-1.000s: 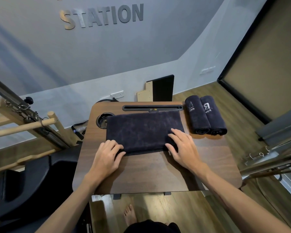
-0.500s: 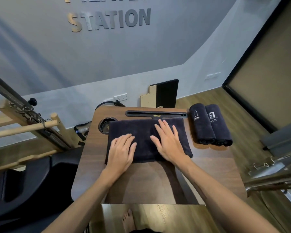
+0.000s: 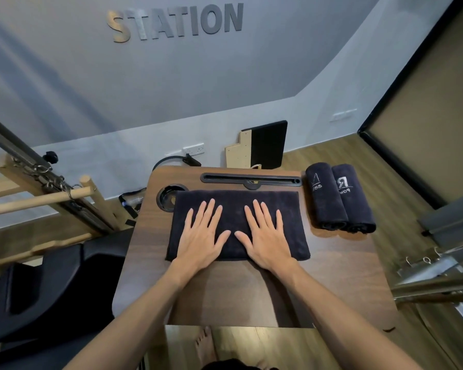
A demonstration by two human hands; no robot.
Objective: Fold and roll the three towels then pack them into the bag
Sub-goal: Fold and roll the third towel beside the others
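Head view, looking down: both my hands lie flat on the folded towel [image 3: 235, 206], a dark rectangle spread across the wooden lap table [image 3: 225, 295]. My left hand [image 3: 202, 236] is open, fingers fanned, palm pressing the towel's left half, with its heel at the near edge. My right hand [image 3: 265, 236] is just beside it, also open with fingers spread, covering the right half; the two thumbs point toward each other and are nearly touching. Neither hand grips anything.

Half a second ago my hands sat farther toward the towel's left side and my right hand was angled; now they are level, side by side and centred. A second ago they were at the towel's near corners.

Left of my left hand, the towel's far corner overlaps the round cup recess [image 3: 169, 196] in the table. Beyond my fingertips a long black slot [image 3: 250, 180] runs along the table's far edge. Right of my right hand, well apart from it, two rolled towels [image 3: 340, 196] lie side by side, touching, at the table's right edge, with white lettering on top. Nothing lies between my hands and them. I cannot see the bag clearly anywhere.
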